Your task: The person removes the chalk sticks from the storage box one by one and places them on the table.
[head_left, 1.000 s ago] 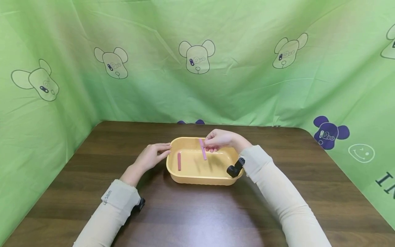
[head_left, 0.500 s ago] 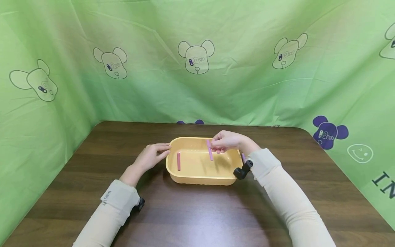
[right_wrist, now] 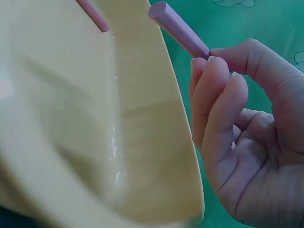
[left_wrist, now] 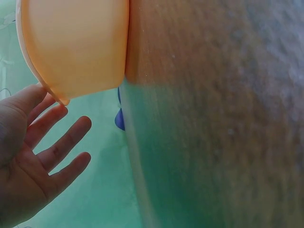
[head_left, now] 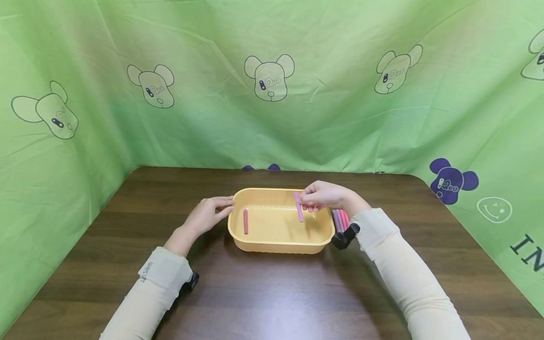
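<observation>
A yellow plastic tub (head_left: pixel 276 248) stands on the table. My left hand (head_left: pixel 204 216) touches its left rim, fingers mostly straight; in the left wrist view the left hand (left_wrist: pixel 38 152) has its fingers spread by the rim. Over the tub's right half, my right hand (head_left: pixel 325 196) pinches a purple stick (head_left: pixel 299 208) between thumb and fingertips. The right wrist view shows this purple stick (right_wrist: pixel 179 29) as round with a flat end, above the tub wall. A dark pink stick (head_left: pixel 245 222) lies inside the tub at the left.
Several purple and pink sticks (head_left: pixel 340 219) lie just right of the tub, partly hidden by the right wrist and its black camera (head_left: pixel 345 237). The wooden table (head_left: pixel 255 297) extends around the tub. A green printed cloth (head_left: pixel 272 132) hangs behind and at the sides.
My right hand has moved right over the tub with the purple stick in its grip. Sticks beside the tub have come into view. The left hand stays at the rim.
</observation>
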Available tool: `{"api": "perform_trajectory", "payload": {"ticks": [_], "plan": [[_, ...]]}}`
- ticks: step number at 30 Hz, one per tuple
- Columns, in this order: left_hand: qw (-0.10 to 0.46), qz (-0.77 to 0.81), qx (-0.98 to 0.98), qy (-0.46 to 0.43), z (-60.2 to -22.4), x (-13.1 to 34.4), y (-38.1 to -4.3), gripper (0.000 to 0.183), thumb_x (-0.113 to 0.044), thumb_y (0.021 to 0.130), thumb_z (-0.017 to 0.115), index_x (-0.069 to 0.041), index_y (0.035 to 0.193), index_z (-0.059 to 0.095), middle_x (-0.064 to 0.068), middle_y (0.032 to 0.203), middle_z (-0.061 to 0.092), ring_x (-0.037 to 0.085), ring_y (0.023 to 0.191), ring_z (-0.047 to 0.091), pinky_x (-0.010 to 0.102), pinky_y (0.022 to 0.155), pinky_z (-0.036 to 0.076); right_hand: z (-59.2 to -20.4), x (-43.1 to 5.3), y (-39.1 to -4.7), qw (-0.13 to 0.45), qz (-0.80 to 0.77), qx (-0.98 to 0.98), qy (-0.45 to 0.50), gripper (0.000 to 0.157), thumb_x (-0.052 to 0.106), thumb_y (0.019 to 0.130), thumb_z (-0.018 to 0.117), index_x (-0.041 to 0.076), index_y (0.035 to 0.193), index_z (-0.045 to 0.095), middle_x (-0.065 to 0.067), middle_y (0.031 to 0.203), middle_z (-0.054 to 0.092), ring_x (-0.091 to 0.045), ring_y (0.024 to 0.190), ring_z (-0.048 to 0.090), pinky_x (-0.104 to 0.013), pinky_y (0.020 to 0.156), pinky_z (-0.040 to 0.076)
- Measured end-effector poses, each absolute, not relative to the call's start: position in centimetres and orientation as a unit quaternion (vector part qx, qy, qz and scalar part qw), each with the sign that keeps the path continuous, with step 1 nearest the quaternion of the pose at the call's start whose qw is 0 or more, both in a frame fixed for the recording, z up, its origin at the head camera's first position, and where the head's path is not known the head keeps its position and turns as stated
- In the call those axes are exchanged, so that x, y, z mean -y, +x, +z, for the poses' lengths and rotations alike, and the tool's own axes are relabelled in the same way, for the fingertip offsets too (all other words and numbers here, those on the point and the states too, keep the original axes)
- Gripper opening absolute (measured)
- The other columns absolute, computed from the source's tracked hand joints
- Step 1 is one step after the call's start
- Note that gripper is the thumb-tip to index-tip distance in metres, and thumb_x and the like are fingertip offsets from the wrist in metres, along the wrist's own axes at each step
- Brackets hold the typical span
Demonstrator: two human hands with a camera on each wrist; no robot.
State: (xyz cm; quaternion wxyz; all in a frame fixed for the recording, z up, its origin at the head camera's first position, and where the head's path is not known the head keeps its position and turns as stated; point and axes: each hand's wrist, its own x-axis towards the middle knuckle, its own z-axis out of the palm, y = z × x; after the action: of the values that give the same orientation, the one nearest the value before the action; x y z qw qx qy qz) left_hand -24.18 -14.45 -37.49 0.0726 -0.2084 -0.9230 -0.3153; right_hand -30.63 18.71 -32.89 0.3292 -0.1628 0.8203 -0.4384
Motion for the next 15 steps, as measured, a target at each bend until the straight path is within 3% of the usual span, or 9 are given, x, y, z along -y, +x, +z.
{"api": "perform_trajectory", "payload": {"ticks": [15], "plan": [[0.087,-0.312,0.921,-0.214,-37.6,14.5,-24.2,0.032,-0.018,0.089,0.062,-0.003,0.117,0.065,0.013,0.126,0.062,0.029,0.119,0.057,0.045,0.1,0.045,-33.3,-21.7,-30.2,0.324,-0.449,-0.816,-0.165,0.014,0.013,0.092,0.05,0.008,0.081,0.06,0.004,0.07,0.06,-0.001,0.058,0.053,-0.014,0.054,0.045]]}}
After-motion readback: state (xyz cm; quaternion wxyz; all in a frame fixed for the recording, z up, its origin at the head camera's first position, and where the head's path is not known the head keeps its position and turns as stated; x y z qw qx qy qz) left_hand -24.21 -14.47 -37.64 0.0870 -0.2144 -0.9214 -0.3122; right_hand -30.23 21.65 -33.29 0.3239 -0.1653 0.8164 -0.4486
